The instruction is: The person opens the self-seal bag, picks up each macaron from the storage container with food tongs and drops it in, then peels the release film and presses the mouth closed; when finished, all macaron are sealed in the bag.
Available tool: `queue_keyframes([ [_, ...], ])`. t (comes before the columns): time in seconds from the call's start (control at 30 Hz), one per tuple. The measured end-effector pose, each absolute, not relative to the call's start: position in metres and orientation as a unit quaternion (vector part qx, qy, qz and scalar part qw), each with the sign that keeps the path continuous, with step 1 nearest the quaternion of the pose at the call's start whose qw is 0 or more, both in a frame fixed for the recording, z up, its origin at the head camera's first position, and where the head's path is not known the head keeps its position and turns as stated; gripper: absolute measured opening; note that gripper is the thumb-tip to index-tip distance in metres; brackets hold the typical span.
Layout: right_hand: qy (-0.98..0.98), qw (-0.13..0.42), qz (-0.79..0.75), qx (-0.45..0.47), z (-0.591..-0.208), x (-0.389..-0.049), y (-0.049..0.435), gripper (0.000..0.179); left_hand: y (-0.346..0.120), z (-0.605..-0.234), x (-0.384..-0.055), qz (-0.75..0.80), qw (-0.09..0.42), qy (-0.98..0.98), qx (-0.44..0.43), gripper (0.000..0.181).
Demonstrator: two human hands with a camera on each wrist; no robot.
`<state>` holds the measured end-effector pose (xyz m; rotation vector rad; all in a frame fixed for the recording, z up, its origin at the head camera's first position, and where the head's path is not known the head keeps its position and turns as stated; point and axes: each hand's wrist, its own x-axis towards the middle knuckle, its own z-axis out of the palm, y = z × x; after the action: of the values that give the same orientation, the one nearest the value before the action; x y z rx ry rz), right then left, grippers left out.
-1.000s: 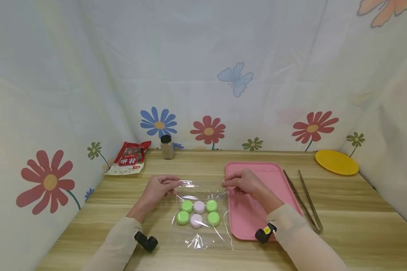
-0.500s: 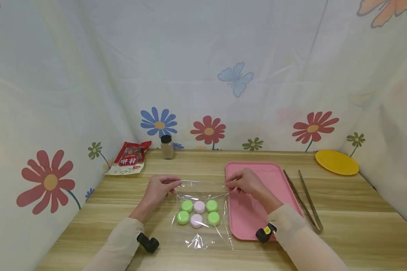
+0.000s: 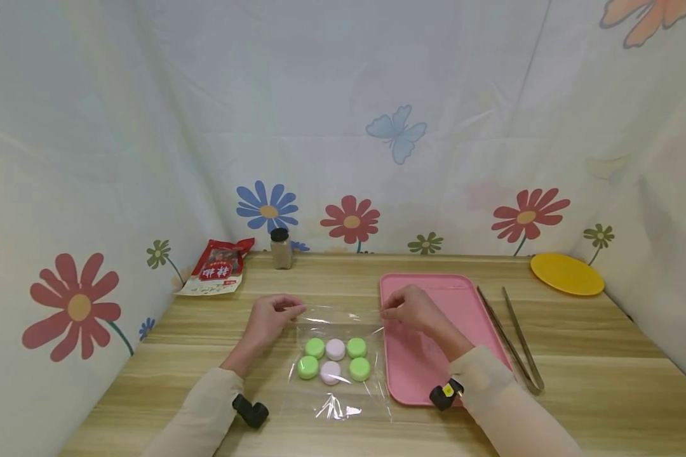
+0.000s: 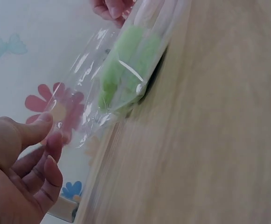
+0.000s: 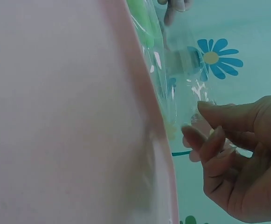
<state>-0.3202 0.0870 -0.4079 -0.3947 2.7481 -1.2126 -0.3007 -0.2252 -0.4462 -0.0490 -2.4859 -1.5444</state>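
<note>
A clear plastic bag (image 3: pixel 343 403) lies on the table, with several green macarons (image 3: pixel 359 369) and two pale pink macarons (image 3: pixel 330 372) in two rows inside it. My left hand (image 3: pixel 269 320) pinches the far left corner of the bag between thumb and fingers. At the far right corner, my right hand (image 3: pixel 414 310) pinches the film, its forearm reaching over the pink tray (image 3: pixel 408 384). The bag's far edge is raised and stretched between both hands. In the left wrist view the film runs from the thumb (image 4: pixel 39 128) to the green macarons.
Metal tongs (image 3: pixel 534 381) lie right of the tray. A yellow plate (image 3: pixel 568 274) sits at the far right. At the back left are a red and white food packet (image 3: pixel 216 270) and a small jar (image 3: pixel 281 251) with a black lid. A flowered curtain stands behind the table.
My right hand has shifted slightly right along the bag's far edge. The far edge looks flatter and more evenly stretched than before. The macarons have stayed in place.
</note>
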Motion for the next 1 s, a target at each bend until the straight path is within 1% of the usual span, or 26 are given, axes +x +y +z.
queue_keyframes([
  [0.1, 0.903, 0.059, -0.406, -0.13, -0.4086, -0.3197, 0.086, 0.007, -0.2236, -0.4465, -0.3007, -0.532, 0.104, -0.839, -0.038, 0.011],
  [0.23, 0.897, 0.06, -0.418, -0.128, -0.4087, -0.32, 0.086, 0.005, -0.2238, -0.4467, -0.3007, -0.538, 0.101, -0.835, -0.052, 0.016],
  [0.3, 0.893, 0.061, -0.429, -0.123, -0.4082, -0.3204, 0.0865, 0.005, -0.2246, -0.4473, -0.3014, -0.543, 0.101, -0.831, -0.062, 0.014],
  [0.37, 0.888, 0.062, -0.439, -0.119, -0.4081, -0.3211, 0.0873, 0.009, -0.2254, -0.448, -0.3018, -0.539, 0.104, -0.832, -0.072, 0.007],
  [0.4, 0.885, 0.063, -0.445, -0.119, -0.4081, -0.3215, 0.0877, 0.012, -0.2256, -0.4483, -0.302, -0.537, 0.103, -0.834, -0.077, 0.006],
  [0.47, 0.878, 0.065, -0.456, -0.126, -0.4085, -0.3227, 0.0885, 0.014, -0.2258, -0.4486, -0.3021, -0.53, 0.099, -0.838, -0.088, 0.012],
  [0.53, 0.874, 0.064, -0.462, -0.139, -0.409, -0.3238, 0.0894, 0.01, -0.2261, -0.449, -0.3022, -0.523, 0.094, -0.842, -0.095, 0.018],
  [0.6, 0.874, 0.057, -0.458, -0.155, -0.4092, -0.3245, 0.0903, 0.005, -0.2264, -0.4494, -0.3025, -0.523, 0.091, -0.841, -0.1, 0.02],
  [0.7, 0.88, 0.045, -0.444, -0.162, -0.4086, -0.3245, 0.0912, 0.008, -0.2284, -0.4506, -0.3036, -0.531, 0.095, -0.835, -0.107, 0.021],
  [0.8, 0.885, 0.04, -0.435, -0.163, -0.408, -0.3234, 0.0915, 0.013, -0.2303, -0.4514, -0.3037, -0.541, 0.092, -0.83, -0.098, 0.019],
  [0.93, 0.884, 0.043, -0.438, -0.155, -0.4076, -0.3226, 0.0908, 0.016, -0.23, -0.45, -0.3013, -0.555, 0.085, -0.825, -0.067, 0.024],
  [1.0, 0.885, 0.043, -0.44, -0.149, -0.4071, -0.3223, 0.0904, 0.016, -0.2291, -0.4496, -0.3002, -0.56, 0.086, -0.822, -0.053, 0.024],
])
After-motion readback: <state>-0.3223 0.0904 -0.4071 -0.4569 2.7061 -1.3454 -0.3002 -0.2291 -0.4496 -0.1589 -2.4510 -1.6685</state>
